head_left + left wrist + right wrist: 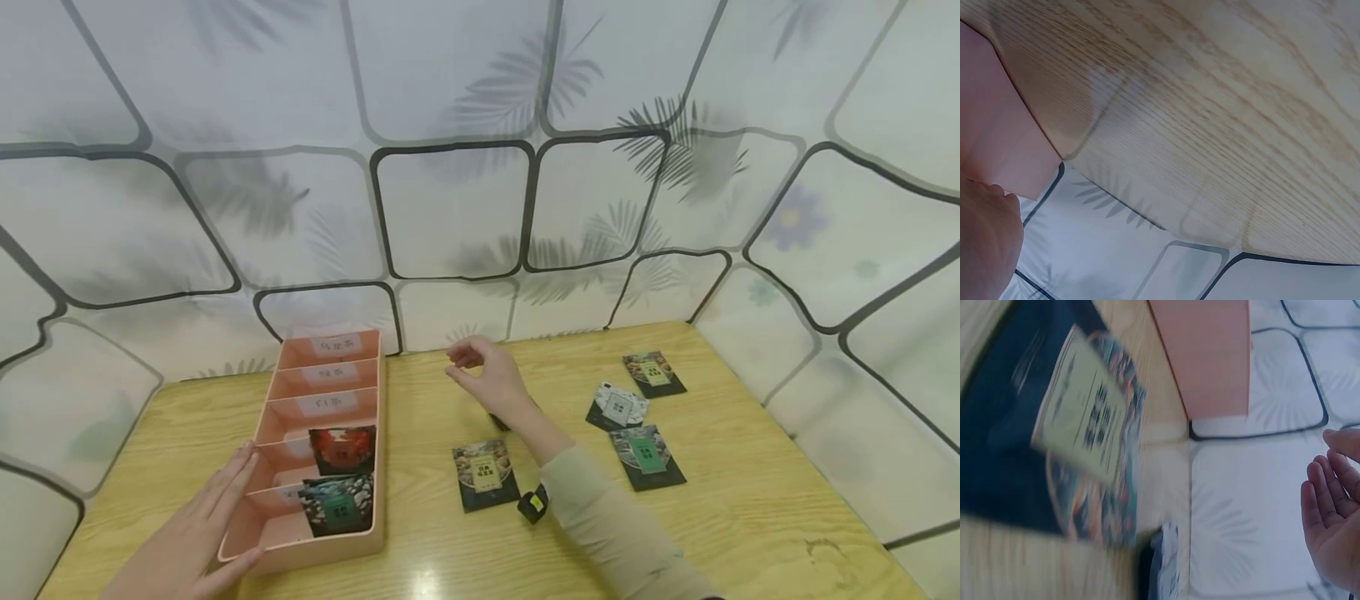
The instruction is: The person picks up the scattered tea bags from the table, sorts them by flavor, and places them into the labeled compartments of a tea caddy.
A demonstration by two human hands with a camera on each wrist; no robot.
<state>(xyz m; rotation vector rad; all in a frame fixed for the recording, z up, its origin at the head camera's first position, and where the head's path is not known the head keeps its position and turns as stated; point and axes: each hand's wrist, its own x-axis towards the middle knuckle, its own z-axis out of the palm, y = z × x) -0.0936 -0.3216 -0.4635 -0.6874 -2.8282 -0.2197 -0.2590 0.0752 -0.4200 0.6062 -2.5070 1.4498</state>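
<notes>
A long pink divided box (380,500) stands on the table at the left. My left hand (191,521) rests against its left side, fingers extended along the wall and thumb at the front corner. In the box's two nearest compartments lie a red-and-black packet (342,450) and a dark packet with a green label (337,506). My right hand (491,379) hovers right of the box with loosely bent fingers, thumb apart, holding nothing. Below it on the table is a packet with a yellow label (484,475). A dark packet (1163,562) is mostly hidden under the right wrist.
Towards the right lie a white-and-black packet (617,407), a green-labelled packet (647,457) and another yellow-labelled packet (655,373). A small black device (533,504) sits beside the right forearm. Patterned fabric (450,208) closes off the table's back and right sides.
</notes>
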